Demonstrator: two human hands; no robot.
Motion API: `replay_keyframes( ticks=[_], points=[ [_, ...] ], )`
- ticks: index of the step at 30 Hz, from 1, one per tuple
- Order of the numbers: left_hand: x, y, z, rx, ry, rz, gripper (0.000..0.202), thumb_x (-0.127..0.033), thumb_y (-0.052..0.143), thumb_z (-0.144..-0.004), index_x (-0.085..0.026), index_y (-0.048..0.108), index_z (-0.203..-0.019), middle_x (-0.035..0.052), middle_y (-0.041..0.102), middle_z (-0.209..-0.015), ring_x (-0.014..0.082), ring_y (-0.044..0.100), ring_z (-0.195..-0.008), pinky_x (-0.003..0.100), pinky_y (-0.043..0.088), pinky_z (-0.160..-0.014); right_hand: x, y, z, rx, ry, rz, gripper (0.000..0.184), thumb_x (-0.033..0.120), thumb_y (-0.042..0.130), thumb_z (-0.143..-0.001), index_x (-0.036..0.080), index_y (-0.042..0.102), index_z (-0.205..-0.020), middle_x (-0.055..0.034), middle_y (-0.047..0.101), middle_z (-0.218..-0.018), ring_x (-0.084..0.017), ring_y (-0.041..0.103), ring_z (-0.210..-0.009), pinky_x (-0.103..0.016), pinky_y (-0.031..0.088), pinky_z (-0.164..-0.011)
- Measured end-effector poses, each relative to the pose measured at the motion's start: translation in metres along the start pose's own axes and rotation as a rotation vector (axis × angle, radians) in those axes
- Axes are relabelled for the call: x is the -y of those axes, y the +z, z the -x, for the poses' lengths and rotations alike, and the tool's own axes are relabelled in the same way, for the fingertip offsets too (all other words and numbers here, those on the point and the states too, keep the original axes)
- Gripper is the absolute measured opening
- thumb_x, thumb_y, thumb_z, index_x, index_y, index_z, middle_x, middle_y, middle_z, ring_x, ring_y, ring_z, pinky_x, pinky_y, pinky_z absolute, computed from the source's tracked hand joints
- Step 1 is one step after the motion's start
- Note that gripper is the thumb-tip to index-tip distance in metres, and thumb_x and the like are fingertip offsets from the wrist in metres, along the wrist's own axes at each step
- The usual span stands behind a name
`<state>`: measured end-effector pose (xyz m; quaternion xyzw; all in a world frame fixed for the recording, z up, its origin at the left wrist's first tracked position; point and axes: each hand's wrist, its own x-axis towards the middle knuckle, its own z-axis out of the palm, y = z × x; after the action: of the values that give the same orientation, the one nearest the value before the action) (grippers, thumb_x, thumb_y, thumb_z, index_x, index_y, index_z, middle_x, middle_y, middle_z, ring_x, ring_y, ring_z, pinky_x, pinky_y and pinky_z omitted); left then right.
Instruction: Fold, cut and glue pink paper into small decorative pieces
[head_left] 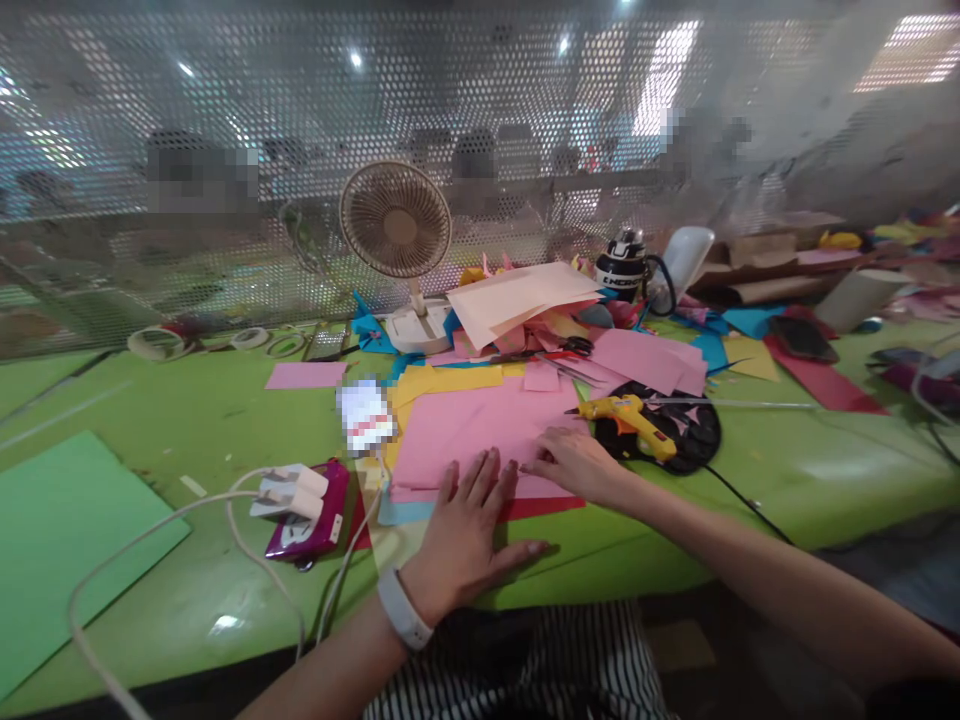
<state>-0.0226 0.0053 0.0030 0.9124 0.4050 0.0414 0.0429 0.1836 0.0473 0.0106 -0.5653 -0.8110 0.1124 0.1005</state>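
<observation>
A stack of pink paper [457, 425] lies in front of me, over yellow, light blue and red sheets. My left hand [465, 530] rests flat on its near edge, fingers spread and thumb pointing right; a pale band circles the wrist. On the right part of the same paper is my right hand [574, 465], its fingers curled and pressed together; whatever they pinch, if anything, is hidden. Just beyond that hand a yellow glue gun [626, 415] lies on a round black tray [697, 445]. A small pink piece [541, 377] sits at the stack's far edge.
A fan [397, 225] stands at the back, near piled paper scraps and scissors [577, 347]. Left are a pixelated phone-like device [366, 425], a purple power strip [330, 525] with cables, and green paper [75, 540]. A black jug-like bottle [621, 270] stands behind; a dark phone [802, 338] lies right.
</observation>
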Motion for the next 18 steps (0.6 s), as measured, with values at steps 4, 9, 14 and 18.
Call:
replay_keyframes(
  ticks=[4, 9, 14, 18],
  points=[
    [-0.001, -0.001, -0.001, -0.004, -0.008, 0.015, 0.083, -0.071, 0.025, -0.078, -0.023, 0.009, -0.143, 0.0092, 0.013, -0.149, 0.0274, 0.009, -0.136, 0.052, 0.008, -0.108, -0.017, -0.001, 0.006, -0.055, -0.011, 0.139, 0.043, 0.049, 0.042, -0.087, 0.015, 0.063, -0.071, -0.0072, 0.064, -0.076, -0.02, 0.058, -0.078, -0.031, 0.037, -0.075],
    [0.0, 0.0, 0.0, -0.018, -0.012, 0.034, 0.081, -0.071, 0.026, -0.079, -0.023, 0.011, -0.143, 0.0095, 0.014, -0.149, 0.0266, 0.011, -0.136, 0.052, 0.009, -0.108, -0.037, -0.009, 0.022, -0.142, 0.002, 0.285, 0.043, 0.045, 0.038, -0.091, 0.014, 0.065, -0.077, -0.0106, 0.063, -0.082, -0.024, 0.056, -0.087, -0.035, 0.037, -0.078],
    [0.001, 0.002, -0.001, -0.041, -0.002, 0.012, 0.081, -0.07, 0.027, -0.078, -0.023, 0.015, -0.142, 0.0089, 0.017, -0.148, 0.0271, 0.01, -0.136, 0.052, 0.009, -0.108, -0.011, -0.007, 0.039, -0.334, -0.027, 0.249, 0.038, 0.037, 0.032, -0.093, 0.015, 0.064, -0.096, -0.0126, 0.063, -0.1, -0.025, 0.054, -0.096, -0.039, 0.038, -0.085],
    [0.003, 0.005, -0.001, -0.04, 0.018, -0.007, 0.08, -0.069, 0.028, -0.079, -0.02, 0.018, -0.142, 0.0093, 0.015, -0.148, 0.0283, 0.011, -0.136, 0.052, 0.011, -0.107, 0.022, 0.015, 0.041, -0.241, -0.255, 0.147, 0.058, 0.05, 0.036, -0.089, 0.008, 0.046, -0.128, -0.0158, 0.044, -0.134, -0.026, 0.04, -0.122, -0.04, 0.033, -0.1]
  ],
)
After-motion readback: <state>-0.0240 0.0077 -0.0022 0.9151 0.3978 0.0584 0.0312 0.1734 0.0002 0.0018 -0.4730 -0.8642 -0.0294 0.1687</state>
